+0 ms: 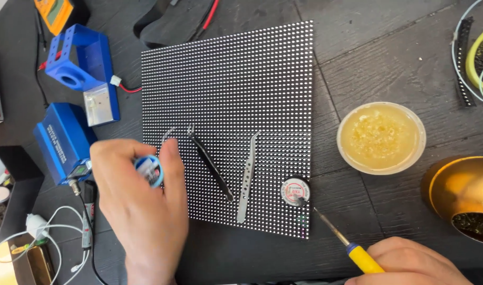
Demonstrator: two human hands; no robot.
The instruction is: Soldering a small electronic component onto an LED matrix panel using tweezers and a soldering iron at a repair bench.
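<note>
The solder reel [149,170], small, with a blue rim and a white label face, sits pinched between the thumb and fingers of the left hand [138,206] at the lower left edge of the LED panel [241,95]. A thin wire [167,133] curls up from it over the panel. The right hand [410,261], at the bottom right, is wrapped around the yellow handle of a soldering iron [339,237]; its tip rests at a small round tin [294,191] with a red and white label, which sits on the panel's lower right corner.

On the panel, between the two hands, lie black tweezers [211,163] and silver tweezers [246,179], side by side but apart. Right of the panel stands a round tub [381,138] of yellowish paste, and a gold bowl [463,192] is at the right edge. To the left are a blue bracket [80,58] and a blue box [62,142] with pale print on its side; a yellow meter [54,13] is at the top left. White cables [51,232] lie at the lower left.
</note>
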